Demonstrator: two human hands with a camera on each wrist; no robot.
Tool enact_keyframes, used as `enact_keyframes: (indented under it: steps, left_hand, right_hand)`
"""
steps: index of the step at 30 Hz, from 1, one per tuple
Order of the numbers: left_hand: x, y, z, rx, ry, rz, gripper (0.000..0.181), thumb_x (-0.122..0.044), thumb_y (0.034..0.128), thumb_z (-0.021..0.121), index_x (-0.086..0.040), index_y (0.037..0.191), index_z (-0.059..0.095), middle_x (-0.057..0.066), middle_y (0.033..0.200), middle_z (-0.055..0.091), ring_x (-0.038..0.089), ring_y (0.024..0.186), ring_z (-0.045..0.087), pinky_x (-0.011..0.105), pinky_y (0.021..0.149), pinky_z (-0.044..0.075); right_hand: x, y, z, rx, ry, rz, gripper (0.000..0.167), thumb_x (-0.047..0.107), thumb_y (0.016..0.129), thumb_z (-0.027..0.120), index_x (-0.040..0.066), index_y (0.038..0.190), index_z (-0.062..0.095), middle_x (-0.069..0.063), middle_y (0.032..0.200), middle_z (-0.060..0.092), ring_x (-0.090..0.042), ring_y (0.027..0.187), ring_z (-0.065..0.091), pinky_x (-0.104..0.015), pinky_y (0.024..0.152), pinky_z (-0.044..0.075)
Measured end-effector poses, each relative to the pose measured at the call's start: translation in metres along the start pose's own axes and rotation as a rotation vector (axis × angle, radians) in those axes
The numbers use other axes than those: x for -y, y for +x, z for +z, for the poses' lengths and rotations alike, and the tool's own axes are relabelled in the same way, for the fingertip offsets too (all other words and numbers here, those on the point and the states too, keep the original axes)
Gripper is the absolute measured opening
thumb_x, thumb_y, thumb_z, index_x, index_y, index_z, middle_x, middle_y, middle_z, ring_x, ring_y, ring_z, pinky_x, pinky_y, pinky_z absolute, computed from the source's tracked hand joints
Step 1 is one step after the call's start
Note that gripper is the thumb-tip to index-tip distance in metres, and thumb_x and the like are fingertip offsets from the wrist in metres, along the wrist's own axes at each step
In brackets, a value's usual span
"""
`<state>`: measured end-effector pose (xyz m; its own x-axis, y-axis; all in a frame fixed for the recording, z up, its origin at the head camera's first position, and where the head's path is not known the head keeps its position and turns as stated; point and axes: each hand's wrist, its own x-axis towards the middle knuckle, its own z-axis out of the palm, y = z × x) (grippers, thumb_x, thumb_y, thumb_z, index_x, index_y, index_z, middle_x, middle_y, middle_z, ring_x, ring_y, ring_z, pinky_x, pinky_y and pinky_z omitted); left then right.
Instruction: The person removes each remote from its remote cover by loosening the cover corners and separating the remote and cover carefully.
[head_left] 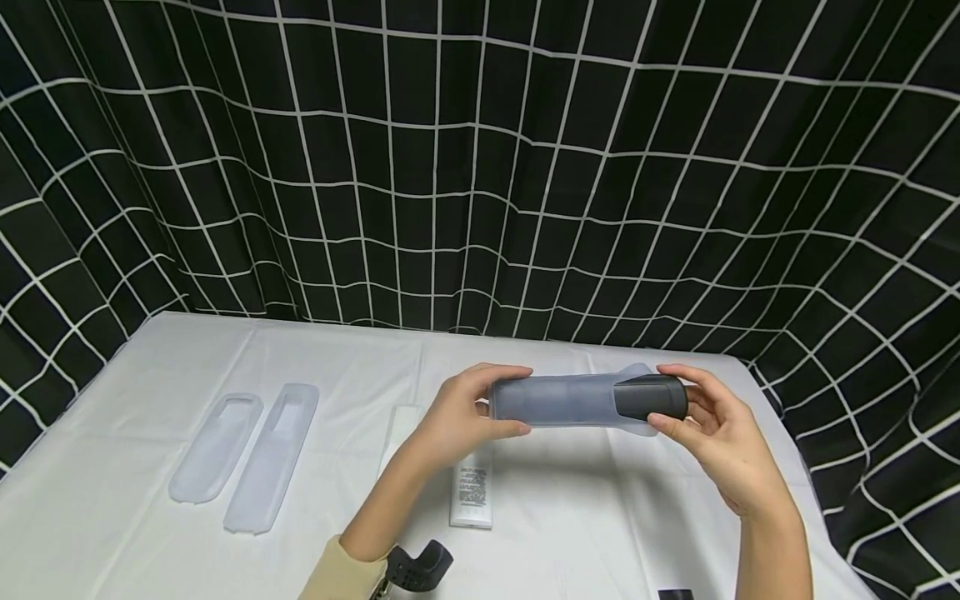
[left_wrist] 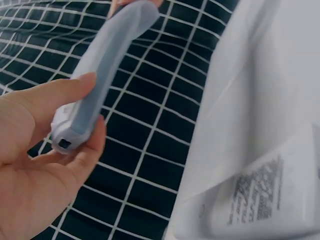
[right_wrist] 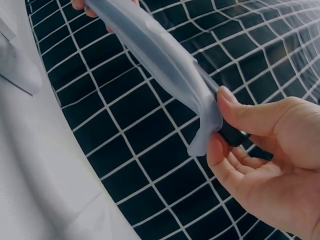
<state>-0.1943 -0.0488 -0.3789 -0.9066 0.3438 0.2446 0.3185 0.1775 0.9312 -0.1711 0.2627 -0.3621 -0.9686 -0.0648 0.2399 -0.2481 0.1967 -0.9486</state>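
A black remote control (head_left: pixel 651 397) lies mostly inside a translucent silicone cover (head_left: pixel 558 401), held level above the table. Its bare dark end sticks out on the right, where the cover's edge flares. My left hand (head_left: pixel 457 414) grips the cover's far left end between thumb and fingers. At the other end, my right hand (head_left: pixel 731 442) pinches the remote's black end; in the right wrist view its fingertips also touch the loose flap of the cover (right_wrist: pixel 165 65). A small square hole shows in the cover's end (left_wrist: pixel 72 135) in the left wrist view.
Two empty translucent covers, a shorter one (head_left: pixel 216 450) and a longer one (head_left: pixel 272 458), lie at the left of the white table (head_left: pixel 570 525). A white remote (head_left: pixel 472 492) with printed text lies below my left hand, another pale piece (head_left: pixel 401 429) beside it. A black gridded curtain (head_left: pixel 457 167) surrounds the back.
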Motion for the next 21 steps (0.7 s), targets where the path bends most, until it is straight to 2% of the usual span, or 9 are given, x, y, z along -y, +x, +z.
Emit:
enact_keyframes:
  steps: [3,10,18,21]
  left_hand:
    - [0.0017,-0.0035,0.0007,-0.025,-0.020,-0.011,0.067,0.004,0.0790,0.089,-0.006,0.141,0.066,0.014,0.137,0.066,0.023,0.107,0.068,0.025,0.090,0.060]
    - [0.0043,-0.0073,0.0032,-0.097,-0.074,-0.038,0.071,0.007,0.0771,0.088,-0.008,0.143,0.065,0.015,0.135,0.063,0.028,0.105,0.072,0.031,0.090,0.061]
    - [0.0074,-0.0077,-0.0009,-0.079,-0.118,-0.044,0.071,0.005,0.0768,0.090,-0.008,0.142,0.065,0.016,0.132,0.065,0.022,0.099,0.072,0.035,0.088,0.060]
    - [0.0094,-0.0085,-0.0025,-0.068,-0.134,-0.057,0.068,0.004,0.0769,0.090,-0.009,0.139,0.066,0.014,0.132,0.065,0.020,0.095,0.071,0.032,0.083,0.060]
  right_hand:
    - [-0.0004,-0.0009,0.0000,0.005,0.011,0.000,0.058,-0.016,0.089,0.074,0.014,0.137,0.064,0.010,0.111,0.071,0.001,0.103,0.070,-0.013,0.083,0.056]
    - [-0.0008,-0.0028,-0.0007,0.026,0.025,-0.012,0.055,-0.016,0.089,0.073,0.017,0.132,0.066,0.008,0.107,0.072,-0.004,0.093,0.070,-0.019,0.073,0.057]
    - [0.0005,-0.0028,0.0000,0.059,0.010,-0.008,0.052,-0.016,0.088,0.075,0.013,0.130,0.066,0.006,0.106,0.072,-0.006,0.091,0.071,-0.022,0.071,0.058]
    - [0.0012,-0.0029,-0.0001,0.073,-0.018,0.000,0.051,-0.015,0.088,0.076,0.013,0.129,0.065,0.006,0.104,0.072,-0.007,0.090,0.071,-0.023,0.071,0.059]
